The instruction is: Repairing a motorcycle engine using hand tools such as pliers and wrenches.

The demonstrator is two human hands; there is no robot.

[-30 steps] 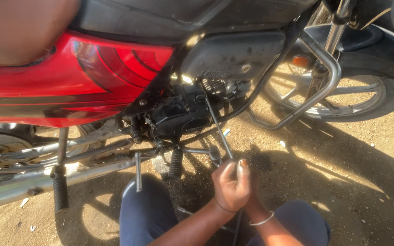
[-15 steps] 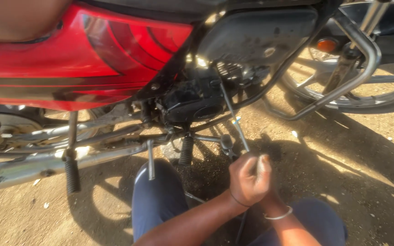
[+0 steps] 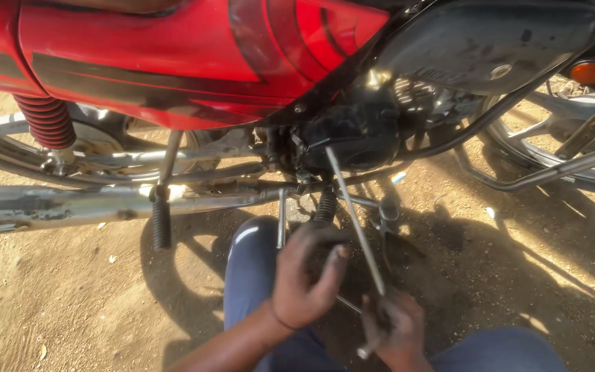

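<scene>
A red motorcycle [image 3: 173, 48] stands side-on above me, its black engine [image 3: 352, 134] in the middle. A long thin metal rod [image 3: 352, 213] slants from the engine down to my right hand [image 3: 394, 331], which is closed around the rod's lower end. My left hand [image 3: 304, 275] hovers just left of the rod with fingers loosely curled and thumb stretched toward it, holding nothing that I can see. Its fingertips are near a black ribbed part [image 3: 325, 207] under the engine. My knees in blue trousers [image 3: 253, 269] are below.
A chrome exhaust pipe [image 3: 70, 207] runs along the left, with a black footpeg [image 3: 162, 220] hanging in front of it. A red shock spring [image 3: 46, 117] is at the upper left. A wheel [image 3: 559, 138] and crash bar are at the right. The ground is sandy dirt [image 3: 56, 303].
My view has moved closer and shifted right along the bike. My left hand, earlier clasped with the right around the rod's end, has come off it and moved up to the left.
</scene>
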